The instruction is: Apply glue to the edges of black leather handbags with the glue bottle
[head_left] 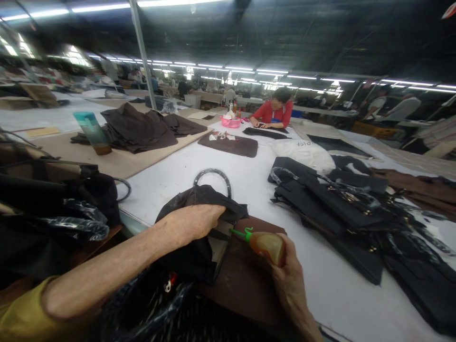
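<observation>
My right hand (290, 263) is wrapped round a squeeze bottle (269, 246) of amber liquid, tilted so its green nozzle points left. The nozzle tip is at the edge of a black handbag (194, 259) whose beige lining shows; whether it touches cannot be made out. On the bag's upper part, my left hand (204, 221) is closed on the black material, its fingertips mostly hidden. A plastic-wrapped loop handle (213, 173) stands up behind the bag. Under the bag and bottle lies a dark brown sheet (245, 280).
Black bags (331, 204) with wrapped handles are piled at the right; more black bags (71, 204) sit at the left. A teal-lidded bottle (91, 130) stands by brown sheets (138, 126). Across the white table (171, 171), a person in red (274, 114) leans over dark pieces near a pink basket (231, 122).
</observation>
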Available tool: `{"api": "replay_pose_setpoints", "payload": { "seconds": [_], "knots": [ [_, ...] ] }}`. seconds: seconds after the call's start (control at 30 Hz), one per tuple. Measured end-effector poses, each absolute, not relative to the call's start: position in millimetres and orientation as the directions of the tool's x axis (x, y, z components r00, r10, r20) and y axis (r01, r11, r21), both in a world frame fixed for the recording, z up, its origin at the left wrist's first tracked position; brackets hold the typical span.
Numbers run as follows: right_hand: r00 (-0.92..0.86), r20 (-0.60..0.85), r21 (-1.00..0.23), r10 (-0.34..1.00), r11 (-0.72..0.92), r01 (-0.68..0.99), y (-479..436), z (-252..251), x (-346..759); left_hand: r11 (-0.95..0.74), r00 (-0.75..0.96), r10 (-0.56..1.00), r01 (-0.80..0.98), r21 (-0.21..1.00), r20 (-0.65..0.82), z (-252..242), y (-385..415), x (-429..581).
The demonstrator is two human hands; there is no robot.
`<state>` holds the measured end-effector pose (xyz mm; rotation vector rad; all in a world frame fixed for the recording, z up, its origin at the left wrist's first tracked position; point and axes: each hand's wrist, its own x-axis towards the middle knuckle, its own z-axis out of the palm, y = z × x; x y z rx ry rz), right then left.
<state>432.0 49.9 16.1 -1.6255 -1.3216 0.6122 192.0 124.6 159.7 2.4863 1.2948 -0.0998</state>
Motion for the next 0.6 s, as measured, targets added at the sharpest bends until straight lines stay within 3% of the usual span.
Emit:
{"api": "replay_pose_setpoints", "payload": {
  "seconds": [0.33, 0.6],
  "knots": [
    [0.311, 0.118, -0.924, 0.943, -0.010, 0.382, 56, 26, 426, -0.493, 0.548, 0.795, 0.833, 0.250, -0.259, 160, 126, 193],
    [0.238, -0.238, -0.971, 0.942, -0.226, -0.078, 46, 38, 434, -0.467, 0.515, 0.814, 0.855, 0.225, -0.268, 167, 124, 191]
  ]
}}
